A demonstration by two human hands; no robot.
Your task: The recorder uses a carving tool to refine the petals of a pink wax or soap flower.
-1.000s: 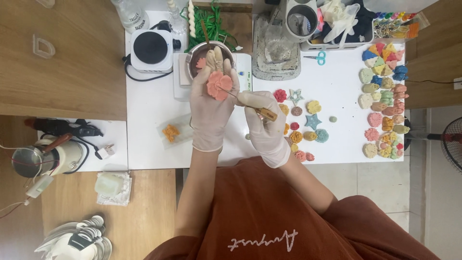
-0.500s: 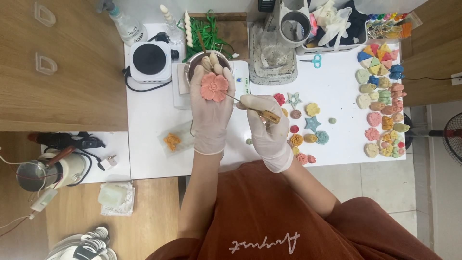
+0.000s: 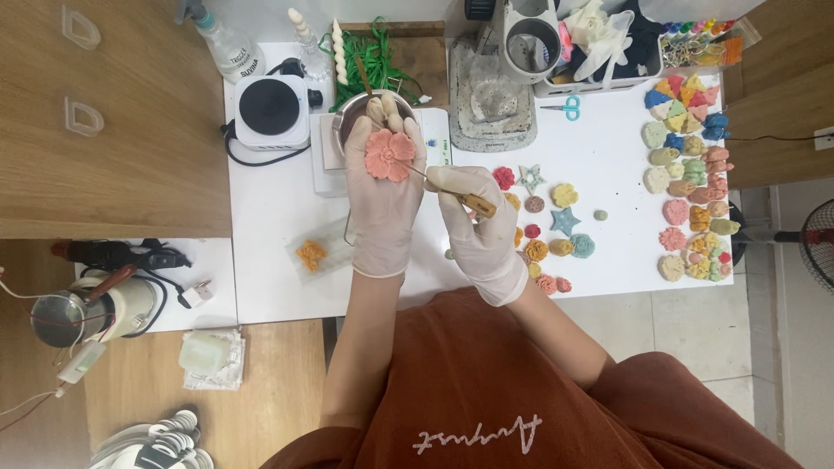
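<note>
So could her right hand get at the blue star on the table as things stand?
Probably yes. The blue star lies in the open just beside the right hand with nothing over it, but that hand is holding a wooden-handled tool, so it would need to set that down.

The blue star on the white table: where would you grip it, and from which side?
Pinch the blue star from above across two opposite notches between its points. It lies flat, and the small round pieces sit close beside it, so a low sideways approach would likely bump them.
</note>
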